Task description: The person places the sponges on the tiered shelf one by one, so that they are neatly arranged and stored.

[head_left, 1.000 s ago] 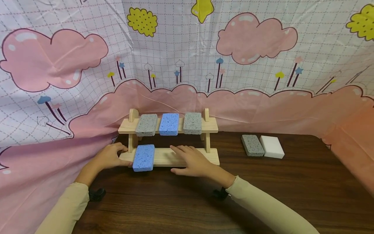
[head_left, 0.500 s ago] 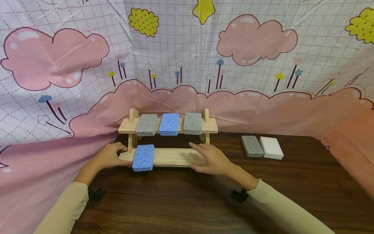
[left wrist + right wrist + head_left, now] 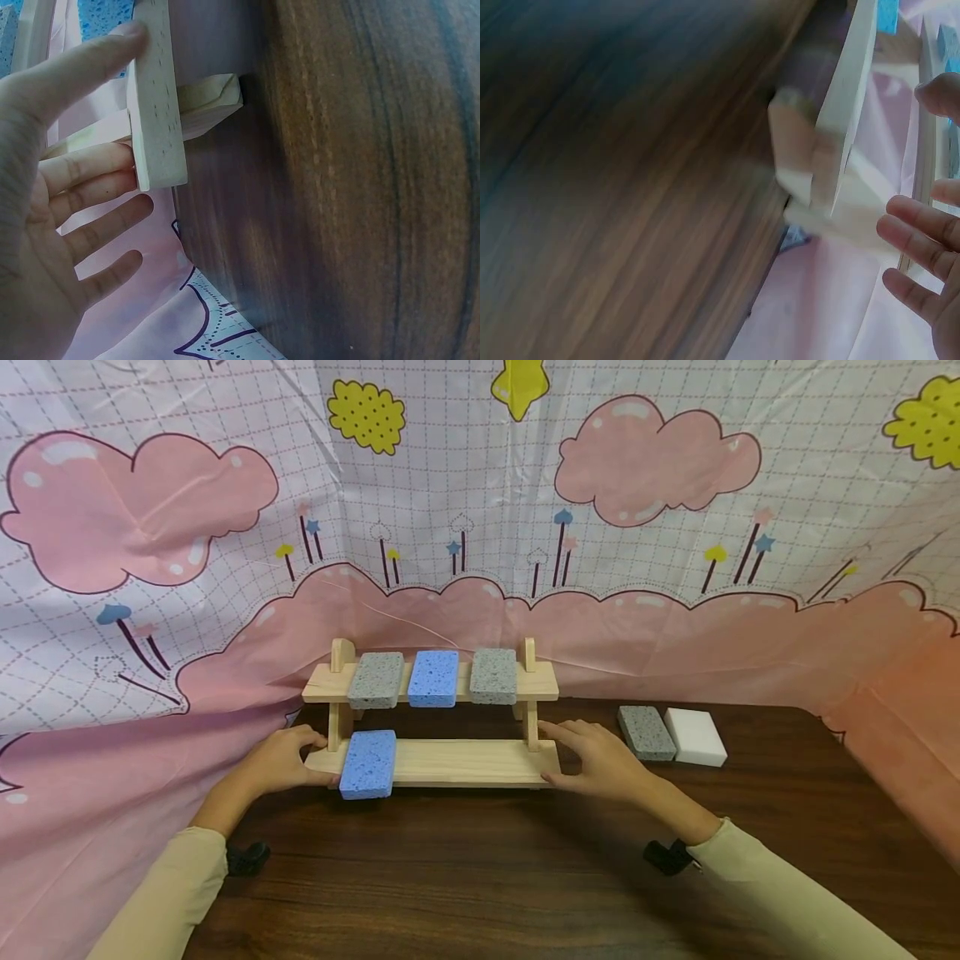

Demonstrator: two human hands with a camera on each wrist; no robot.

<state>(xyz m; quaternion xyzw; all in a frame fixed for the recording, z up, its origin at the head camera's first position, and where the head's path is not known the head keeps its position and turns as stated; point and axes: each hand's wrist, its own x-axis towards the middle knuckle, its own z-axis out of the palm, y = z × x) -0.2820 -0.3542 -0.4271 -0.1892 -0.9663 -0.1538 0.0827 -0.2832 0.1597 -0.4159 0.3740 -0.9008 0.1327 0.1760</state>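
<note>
A two-tier wooden rack (image 3: 457, 763) stands on the table. Its upper shelf carries a grey sponge (image 3: 377, 680), a blue sponge (image 3: 433, 678) and another grey sponge (image 3: 493, 677). At the left of the lower shelf lies a second blue sponge (image 3: 368, 765), jutting over the front edge. My left hand (image 3: 279, 758) holds the lower shelf's left end, thumb at the front edge and fingers toward the back by the upright. Around the lower shelf's right end is my right hand (image 3: 603, 760), fingers spread, holding nothing; its thumb is near the front corner.
Right of the rack, a dark grey sponge (image 3: 647, 733) lies beside a white sponge block (image 3: 696, 737) on the dark wooden table (image 3: 450, 885). Both are just beyond my right hand. A pink and white patterned cloth (image 3: 637, 560) hangs behind the rack and along the sides.
My right hand has moved right, from over the middle of the lower shelf to its right end. My left hand, the rack and the sponges have stayed in place.
</note>
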